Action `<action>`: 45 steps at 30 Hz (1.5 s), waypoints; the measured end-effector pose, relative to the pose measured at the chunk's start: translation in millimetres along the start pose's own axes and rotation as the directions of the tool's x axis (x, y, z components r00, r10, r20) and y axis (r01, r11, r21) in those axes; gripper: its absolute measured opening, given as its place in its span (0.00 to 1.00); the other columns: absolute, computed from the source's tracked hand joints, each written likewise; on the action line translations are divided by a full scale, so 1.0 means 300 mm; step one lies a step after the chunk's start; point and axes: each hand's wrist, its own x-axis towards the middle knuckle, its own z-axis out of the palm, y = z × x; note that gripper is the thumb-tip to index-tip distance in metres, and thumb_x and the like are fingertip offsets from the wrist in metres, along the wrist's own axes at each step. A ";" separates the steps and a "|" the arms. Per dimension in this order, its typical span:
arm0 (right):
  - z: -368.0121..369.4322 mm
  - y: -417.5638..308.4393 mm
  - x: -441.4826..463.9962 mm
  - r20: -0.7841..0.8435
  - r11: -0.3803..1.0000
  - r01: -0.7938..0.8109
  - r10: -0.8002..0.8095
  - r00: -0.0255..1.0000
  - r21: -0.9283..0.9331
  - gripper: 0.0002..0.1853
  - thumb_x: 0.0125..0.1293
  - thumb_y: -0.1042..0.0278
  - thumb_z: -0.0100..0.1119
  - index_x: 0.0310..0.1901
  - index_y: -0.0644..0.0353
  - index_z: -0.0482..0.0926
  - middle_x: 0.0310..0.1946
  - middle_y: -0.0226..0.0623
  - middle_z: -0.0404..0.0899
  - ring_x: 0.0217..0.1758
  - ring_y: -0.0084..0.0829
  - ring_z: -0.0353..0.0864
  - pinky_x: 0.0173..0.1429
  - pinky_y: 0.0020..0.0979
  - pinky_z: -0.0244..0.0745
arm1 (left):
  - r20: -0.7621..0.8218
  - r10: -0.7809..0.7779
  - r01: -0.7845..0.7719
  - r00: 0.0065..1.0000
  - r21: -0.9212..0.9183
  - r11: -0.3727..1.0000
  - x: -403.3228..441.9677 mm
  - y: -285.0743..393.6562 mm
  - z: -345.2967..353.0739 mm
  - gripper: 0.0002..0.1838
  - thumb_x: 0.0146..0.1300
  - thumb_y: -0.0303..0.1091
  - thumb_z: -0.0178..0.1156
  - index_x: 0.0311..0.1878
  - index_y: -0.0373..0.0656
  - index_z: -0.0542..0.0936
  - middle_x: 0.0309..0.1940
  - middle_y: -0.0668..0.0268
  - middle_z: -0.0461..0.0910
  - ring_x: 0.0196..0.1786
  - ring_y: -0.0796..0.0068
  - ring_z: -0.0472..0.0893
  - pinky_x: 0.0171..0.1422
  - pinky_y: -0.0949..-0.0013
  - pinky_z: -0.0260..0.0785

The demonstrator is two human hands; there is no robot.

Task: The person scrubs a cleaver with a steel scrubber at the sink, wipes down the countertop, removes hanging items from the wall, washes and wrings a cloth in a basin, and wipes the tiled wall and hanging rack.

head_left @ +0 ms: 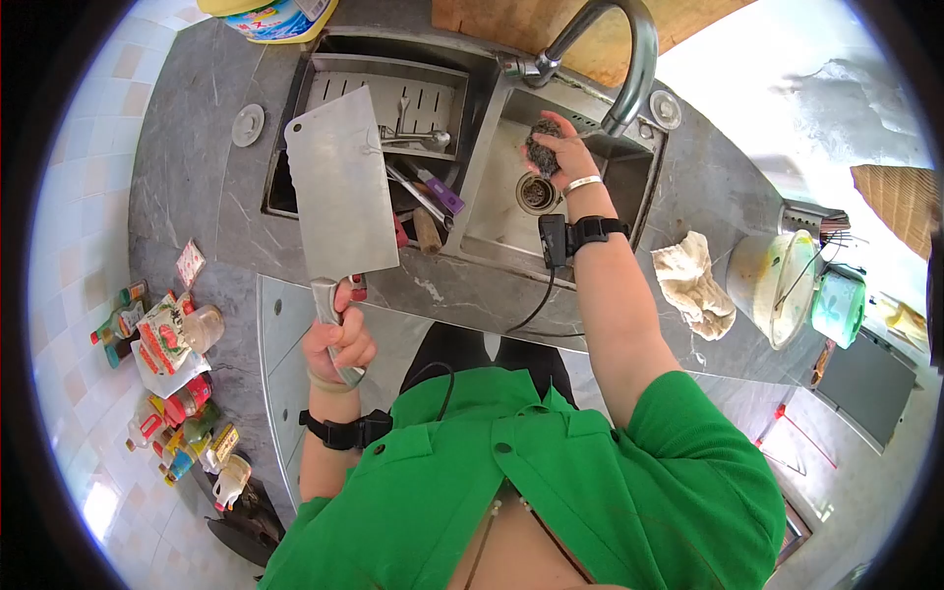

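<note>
My left hand [339, 339] is wrapped round the metal handle of a large cleaver [344, 187]. The cleaver's broad blade points up over the left basin and hides part of it. Over the right sink basin [501, 221], my right hand [570, 157] holds a dark grey wire scourer [543, 147] in its curled fingers. The scourer is just above the drain [537, 193]. A chrome faucet [639, 69] arches over this basin, its spout beside my right hand.
The left basin holds a slotted tray [438, 84] with metal utensils and a purple-handled tool [441, 192]. On the counter's right lie a beige cloth [693, 285] and a white tub [772, 285]. Bottles and packets [187, 393] stand at the left.
</note>
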 end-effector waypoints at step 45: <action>-0.012 -0.022 0.032 -0.173 0.617 0.143 -0.423 0.889 -0.774 0.30 0.50 0.67 0.69 0.54 0.62 0.67 0.35 0.37 0.75 0.34 0.29 0.75 0.37 0.29 0.72 | -0.161 -0.222 0.245 0.962 0.140 0.959 0.109 -0.078 0.003 0.13 0.53 0.24 0.52 0.40 0.47 0.61 0.15 0.72 0.60 0.10 0.83 0.59 0.17 0.76 0.47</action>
